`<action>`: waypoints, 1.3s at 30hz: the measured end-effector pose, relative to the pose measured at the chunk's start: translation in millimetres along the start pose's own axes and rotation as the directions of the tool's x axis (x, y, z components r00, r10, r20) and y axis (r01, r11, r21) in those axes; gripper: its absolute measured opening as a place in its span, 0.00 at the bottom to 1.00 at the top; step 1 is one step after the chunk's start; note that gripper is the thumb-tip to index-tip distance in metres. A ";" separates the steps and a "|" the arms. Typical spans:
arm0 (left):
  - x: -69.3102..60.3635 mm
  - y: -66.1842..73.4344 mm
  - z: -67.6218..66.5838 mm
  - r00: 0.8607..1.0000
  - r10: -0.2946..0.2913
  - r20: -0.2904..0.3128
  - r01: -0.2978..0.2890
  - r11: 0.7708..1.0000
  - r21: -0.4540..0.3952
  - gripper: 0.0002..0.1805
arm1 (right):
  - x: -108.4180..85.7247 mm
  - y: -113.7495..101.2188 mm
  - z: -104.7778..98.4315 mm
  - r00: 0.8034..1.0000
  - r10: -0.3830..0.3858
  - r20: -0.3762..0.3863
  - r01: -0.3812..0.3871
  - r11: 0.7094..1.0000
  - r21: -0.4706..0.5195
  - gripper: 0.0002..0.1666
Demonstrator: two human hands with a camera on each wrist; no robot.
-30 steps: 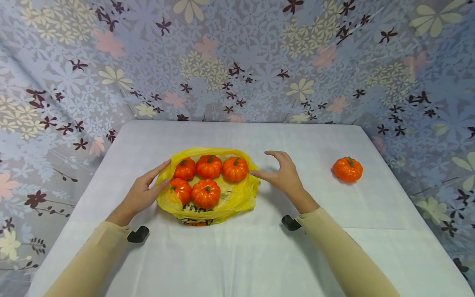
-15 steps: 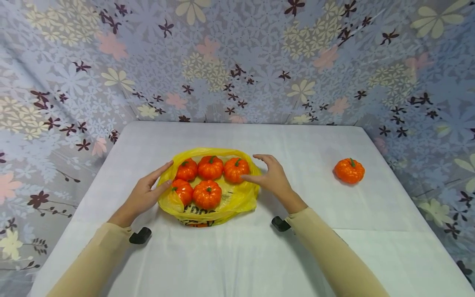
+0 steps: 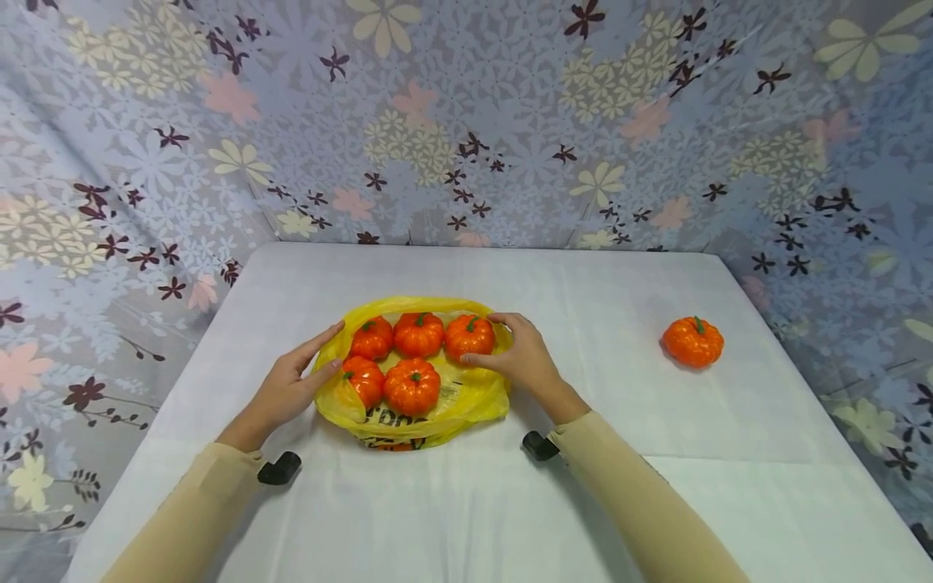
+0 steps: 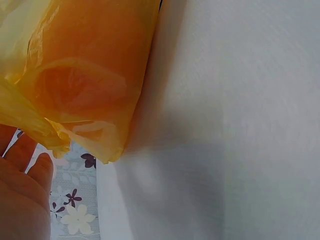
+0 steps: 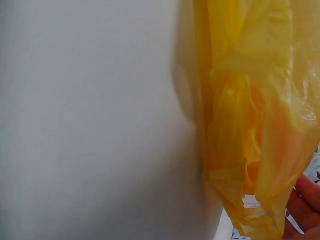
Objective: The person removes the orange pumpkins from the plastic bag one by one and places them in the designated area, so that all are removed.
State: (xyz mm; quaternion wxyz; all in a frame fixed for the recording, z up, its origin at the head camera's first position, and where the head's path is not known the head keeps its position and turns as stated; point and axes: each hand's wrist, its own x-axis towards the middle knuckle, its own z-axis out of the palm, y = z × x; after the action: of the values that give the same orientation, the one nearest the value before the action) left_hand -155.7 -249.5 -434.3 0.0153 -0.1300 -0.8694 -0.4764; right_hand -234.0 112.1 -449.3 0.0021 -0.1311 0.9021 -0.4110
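Rightmost bagged pumpkin [image 3: 468, 334] likely light, slick; hold its sides. Right hand [image 3: 528, 358] straddles it, grip unclear; left hand [image 3: 287, 387] straight-fingered at bag [image 3: 477, 405].

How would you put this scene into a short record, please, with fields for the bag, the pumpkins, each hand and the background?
Yellow bag: open at the top, on the white table cover
Inside it: five orange pumpkins, three in the far row, two in the near
Outside it: one lone pumpkin, toward the table's right side
Left hand: at the bag's left rim
Right hand: at the right rim, around the far row's rightmost pumpkin; grip unclear
Background: floral fabric
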 end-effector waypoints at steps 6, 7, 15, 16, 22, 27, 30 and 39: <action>1.8 -0.7 1.3 1.000 0.001 0.004 -0.001 1.000 0.011 0.31 | 2.5 0.7 4.5 1.000 0.019 0.004 -0.019 1.000 -0.021 0.53; 1.8 -0.9 1.6 1.000 0.004 0.005 -0.004 1.000 0.011 0.31 | 2.6 0.9 5.0 1.000 0.026 0.005 -0.026 0.999 -0.020 0.54; 0.3 -1.2 4.2 1.000 -0.008 0.015 0.008 1.000 0.002 0.31 | 1.7 3.5 7.9 0.999 0.028 0.016 -0.028 0.999 -0.026 0.55; 0.2 -1.3 4.6 1.000 -0.009 0.017 0.009 1.000 0.002 0.31 | 1.2 3.6 7.9 0.999 0.030 0.018 -0.029 0.999 -0.034 0.55; -0.4 -1.0 4.7 1.000 -0.013 0.019 0.012 1.000 0.011 0.31 | -1.6 1.6 5.5 0.999 0.036 0.014 -0.035 0.998 -0.046 0.52; -1.0 -0.9 3.3 1.000 -0.017 0.015 0.017 1.000 0.017 0.31 | -2.1 0.1 5.1 0.999 0.033 0.008 -0.033 0.999 -0.026 0.51; -0.8 -0.2 3.1 1.000 -0.018 0.016 0.018 1.000 0.015 0.31 | -2.8 -1.9 4.3 1.000 0.029 0.004 -0.029 0.999 -0.019 0.51; 0.2 -1.1 1.6 1.000 -0.004 0.015 0.004 1.000 -0.003 0.31 | -2.9 -9.3 -0.7 0.999 -0.004 -0.038 0.004 1.000 0.010 0.50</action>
State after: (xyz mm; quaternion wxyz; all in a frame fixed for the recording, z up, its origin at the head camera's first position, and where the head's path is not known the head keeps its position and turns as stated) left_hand -156.0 -248.6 -436.0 0.0077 -0.1317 -0.8691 -0.4768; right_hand -229.1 107.5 -442.3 -0.0149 -0.1251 0.8996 -0.4181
